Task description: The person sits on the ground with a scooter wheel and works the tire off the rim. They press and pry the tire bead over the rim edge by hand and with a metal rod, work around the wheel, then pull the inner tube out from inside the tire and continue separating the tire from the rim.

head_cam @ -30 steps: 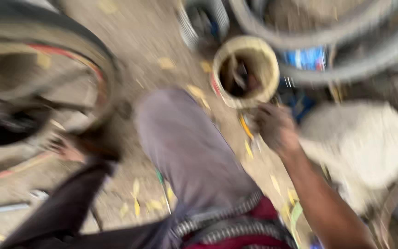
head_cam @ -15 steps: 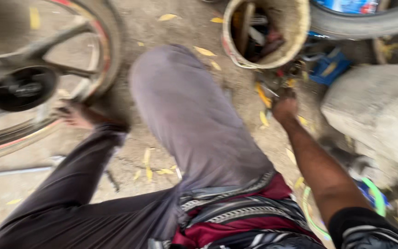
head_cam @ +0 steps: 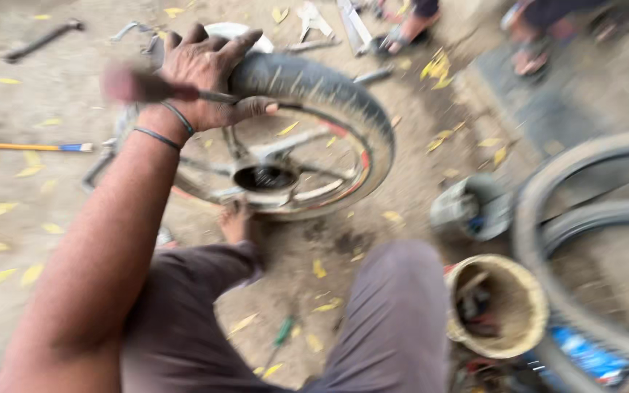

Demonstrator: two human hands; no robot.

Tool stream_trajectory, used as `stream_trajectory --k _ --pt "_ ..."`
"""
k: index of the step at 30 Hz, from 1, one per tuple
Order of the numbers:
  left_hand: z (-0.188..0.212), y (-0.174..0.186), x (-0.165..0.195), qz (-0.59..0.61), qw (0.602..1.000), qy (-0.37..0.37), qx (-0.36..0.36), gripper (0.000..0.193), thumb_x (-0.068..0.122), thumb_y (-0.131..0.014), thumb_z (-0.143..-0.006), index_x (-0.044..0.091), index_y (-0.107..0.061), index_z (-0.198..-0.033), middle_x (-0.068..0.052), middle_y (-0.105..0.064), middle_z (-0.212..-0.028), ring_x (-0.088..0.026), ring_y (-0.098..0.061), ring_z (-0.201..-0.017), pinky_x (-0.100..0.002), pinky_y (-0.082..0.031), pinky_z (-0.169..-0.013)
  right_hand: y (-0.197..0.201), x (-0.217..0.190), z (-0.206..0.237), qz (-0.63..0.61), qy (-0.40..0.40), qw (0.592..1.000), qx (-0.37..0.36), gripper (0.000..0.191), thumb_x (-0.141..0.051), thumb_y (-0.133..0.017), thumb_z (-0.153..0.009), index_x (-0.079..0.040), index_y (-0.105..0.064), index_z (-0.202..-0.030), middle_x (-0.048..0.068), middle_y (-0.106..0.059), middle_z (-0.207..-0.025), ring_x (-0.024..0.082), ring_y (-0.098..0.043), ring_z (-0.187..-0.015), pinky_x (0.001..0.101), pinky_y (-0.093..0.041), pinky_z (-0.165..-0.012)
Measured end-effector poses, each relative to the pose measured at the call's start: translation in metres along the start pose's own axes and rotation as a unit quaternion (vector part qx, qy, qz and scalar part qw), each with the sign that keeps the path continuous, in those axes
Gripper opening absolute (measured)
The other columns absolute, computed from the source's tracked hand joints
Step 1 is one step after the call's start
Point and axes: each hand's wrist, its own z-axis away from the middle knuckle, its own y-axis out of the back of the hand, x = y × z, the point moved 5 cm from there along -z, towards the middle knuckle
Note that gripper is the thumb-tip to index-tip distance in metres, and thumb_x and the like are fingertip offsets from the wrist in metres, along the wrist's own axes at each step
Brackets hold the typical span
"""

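Dusty grey ground scattered with yellow leaves carries everything here. At the far left lie a dark metal bar point(head_cam: 41, 40) and a thin yellow-handled rod point(head_cam: 27, 146). The left hand point(head_cam: 205, 76) reaches out over the black rubber tyre on its spoked alloy wheel point(head_cam: 293, 145), which lies flat on the ground in front of the person's knees; the fingers spread on the tyre's top edge while the palm pins a blurred red-handled tool point(head_cam: 147, 87) against it — clamped on the tool, by the look of it. The right hand is out of view, so I cannot tell its state. A bare foot point(head_cam: 236, 220) rests against the wheel's near rim. The wheel looks heavy and stiff, the rubber tough but yielding at the bead, likely dusty; the spokes or the rim edge offer the surest hold. To the right sit a small grey can point(head_cam: 471, 207), a woven basket of tools point(head_cam: 500, 306) and other tyres point(head_cam: 591, 240) — little free room there; the left ground is more open.
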Motion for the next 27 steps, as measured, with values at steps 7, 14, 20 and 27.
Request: stream_trajectory --k 7,14,20,27 --pt "-0.005 0.013 0.018 0.054 0.998 -0.02 -0.014 0.094 0.071 -0.076 -0.073 0.017 -0.055 -0.147 -0.027 -0.063 -0.117 -0.045 -0.059 -0.114 -0.054 -0.047 -0.095 0.08 -0.046 -0.048 -0.048 0.03 0.998 -0.002 0.032 -0.027 -0.071 -0.094 -0.002 -0.071 -0.115 0.015 -0.072 -0.093 0.029 -0.068 -0.083 0.043 -0.055 -0.074" --pt "0.006 0.02 0.025 0.056 0.993 -0.104 -0.025 0.09 0.061 -0.085 -0.067 0.01 -0.057 -0.136 -0.028 -0.064 -0.102 -0.047 -0.066 -0.093 -0.052 -0.052 -0.081 0.126 -0.052 0.014 -0.124 0.122 0.98 0.091 0.036 -0.027 -0.072 -0.095 -0.002 -0.071 -0.12 0.014 -0.072 -0.092 0.026 -0.068 -0.081 0.0414 -0.054 -0.073" --pt "0.022 0.03 0.041 0.064 0.989 -0.131 -0.028 0.075 0.048 -0.087 -0.072 0.009 -0.06 -0.13 -0.023 -0.068 -0.095 -0.044 -0.068 -0.09 -0.051 -0.054 -0.082 0.248 -0.217 0.094 -0.15 0.325 0.929 0.094 0.036 -0.024 -0.072 -0.097 -0.003 -0.075 -0.125 0.013 -0.07 -0.088 0.024 -0.065 -0.074 0.0413 -0.053 -0.065" --pt "0.033 0.037 0.045 0.052 0.992 -0.099 -0.054 0.064 0.033 -0.082 -0.076 0.015 -0.061 -0.134 -0.022 -0.069 -0.096 -0.043 -0.069 -0.088 -0.051 -0.054 -0.078 0.246 -0.41 0.13 0.042 0.392 0.917 0.064 0.037 -0.028 -0.07 -0.094 -0.03 -0.069 -0.131 0.008 -0.076 -0.082 0.023 -0.073 -0.068 0.0407 -0.056 -0.067"
